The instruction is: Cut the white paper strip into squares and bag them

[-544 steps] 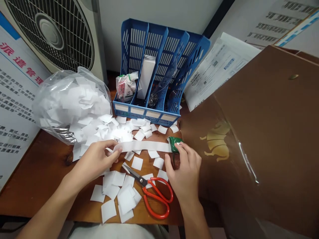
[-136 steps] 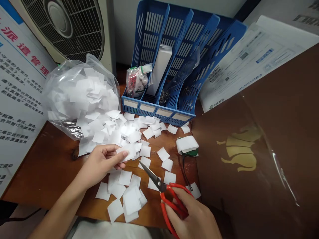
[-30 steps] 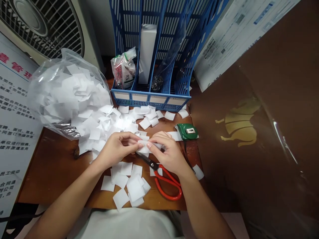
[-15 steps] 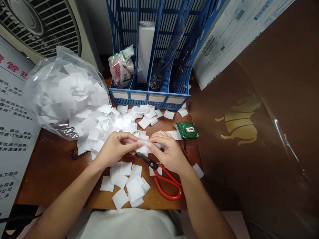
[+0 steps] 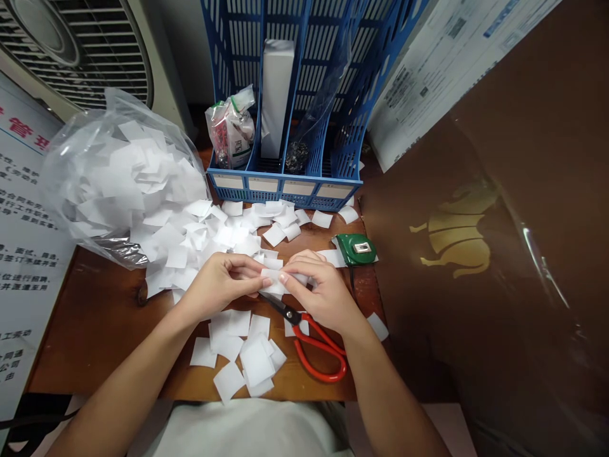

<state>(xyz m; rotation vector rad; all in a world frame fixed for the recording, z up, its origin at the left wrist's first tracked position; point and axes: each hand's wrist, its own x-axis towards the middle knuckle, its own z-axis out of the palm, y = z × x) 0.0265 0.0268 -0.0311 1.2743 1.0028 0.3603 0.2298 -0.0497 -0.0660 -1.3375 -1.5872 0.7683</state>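
Note:
Between my two hands is a small piece of white paper, pinched at both sides. My left hand grips its left end with thumb and fingers. My right hand has its thumb on the paper's right part, with the fingers curled behind. Just below the paper lies a pair of scissors with red handles and dark blades, the blade tips partly under my hands. Loose paper squares are scattered on the wooden table in front of me, and a larger heap of paper pieces spreads beyond my left hand.
A clear plastic bag full of paper pieces stands at the left, near a fan. Behind my hands stands a blue file rack. A green tape measure lies to the right, close to a brown surface.
The paper's left end has shifted very slightly in my fingers. Both hands otherwise keep their place, and the view has moved a touch.

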